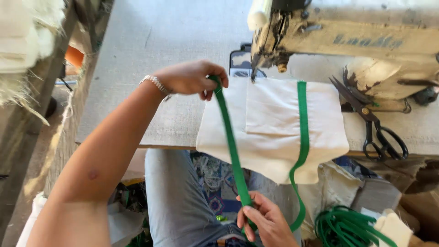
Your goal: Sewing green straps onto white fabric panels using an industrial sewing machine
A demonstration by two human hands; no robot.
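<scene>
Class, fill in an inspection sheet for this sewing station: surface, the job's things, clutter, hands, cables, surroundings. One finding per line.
Surface: grey cloth-covered table, worn sewing machine at the far right.
Job's things: cream fabric piece under the needle, hanging over the table edge; green strap stretched taut across it.
Clutter: black scissors beside the machine.
Hands: left hand pinches the strap's upper end; right hand grips it lower down.
Cables: nothing seen.
Surroundings: coiled green strap pile on the floor at right.
</scene>
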